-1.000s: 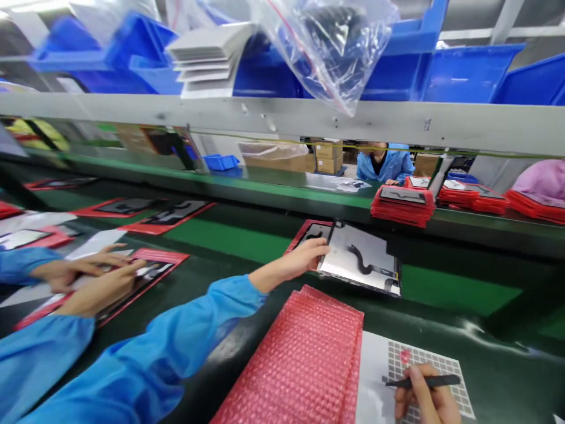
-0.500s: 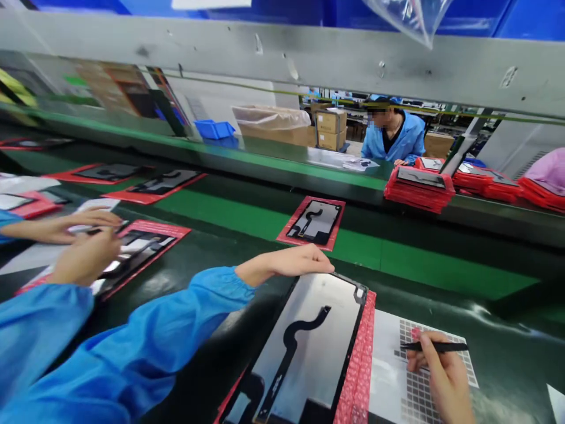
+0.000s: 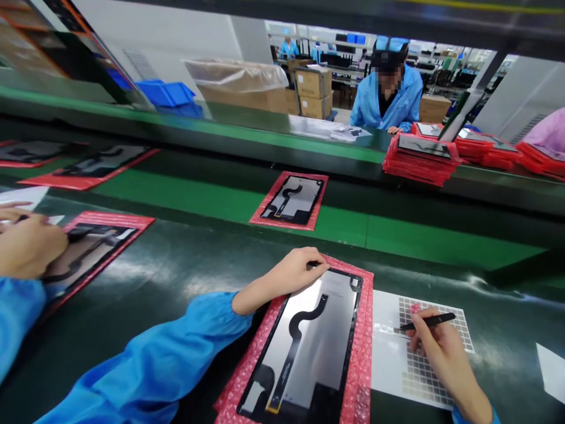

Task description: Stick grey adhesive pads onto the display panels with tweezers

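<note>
At the panel's (image 3: 324, 344) far short end left fingers (image 3: 318, 271) curl, grip unclear; rightward, right fingers (image 3: 424, 331) pinch tweezers (image 3: 441, 318) over a sheet (image 3: 388, 362).

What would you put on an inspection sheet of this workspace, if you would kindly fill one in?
Surface: dark green worktop, with patches of glare.
Job's things: display panel lying on red bubble wrap; gridded white sheet beside it.
Clutter: loose white paper near the right edge.
Hands: left hand at the panel's far edge, grip unclear; right hand holding black tweezers over the gridded sheet.
Cables: black ribbon cable curving along the panel.
Surroundings: co-worker's hand at another panel, left; red stack ahead; person in blue beyond.
</note>
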Demonstrator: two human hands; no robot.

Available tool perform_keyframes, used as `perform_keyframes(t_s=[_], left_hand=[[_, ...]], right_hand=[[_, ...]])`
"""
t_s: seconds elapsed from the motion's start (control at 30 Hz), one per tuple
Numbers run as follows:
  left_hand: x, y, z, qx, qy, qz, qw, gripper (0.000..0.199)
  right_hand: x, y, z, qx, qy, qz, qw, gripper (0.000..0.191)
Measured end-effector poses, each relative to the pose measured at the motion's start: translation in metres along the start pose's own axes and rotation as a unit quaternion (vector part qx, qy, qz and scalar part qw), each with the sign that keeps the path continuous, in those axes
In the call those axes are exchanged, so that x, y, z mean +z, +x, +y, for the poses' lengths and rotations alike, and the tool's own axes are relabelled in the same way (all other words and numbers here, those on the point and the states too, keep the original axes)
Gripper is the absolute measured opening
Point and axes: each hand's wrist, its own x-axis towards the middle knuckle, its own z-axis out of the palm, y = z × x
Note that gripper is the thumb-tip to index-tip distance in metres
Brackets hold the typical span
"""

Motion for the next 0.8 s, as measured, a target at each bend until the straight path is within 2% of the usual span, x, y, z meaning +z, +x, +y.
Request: perform_keyframes(t_s=[0.1,0.37,0.53,0.6,0.7,0.8], left_hand=[[0.007,-0.005,-0.003,0.016,0.023,0.037,0.999,0.025],[0.024,-0.012,-0.015,0.052,0.071,0.093,0.992,0.023],[0.027,-0.014,-0.020,0.087,0.112,0.126,0.982,0.022],[0.021,-0.016,-0.013,0.116,0.135,0.138,0.974,0.022],[0.009,-0.026,0.009,0.179,0.159,0.137,0.961,0.023],[0.008,-0.049,0.039,0.277,0.187,0.085,0.939,0.020]], right_hand=[[-0.005,0.002,0.004,0.008,-0.012,-0.027,1.000,0.050],[-0.005,0.002,0.001,0.028,0.007,-0.037,0.999,0.044],[-0.010,0.005,-0.001,0.047,0.048,-0.014,0.998,0.048],[-0.013,0.004,-0.006,0.041,0.067,-0.009,0.997,0.045],[-0.011,-0.001,-0.017,0.013,0.090,-0.004,0.996,0.038],[0.006,-0.009,-0.031,-0.010,0.114,-0.010,0.993,0.033]])
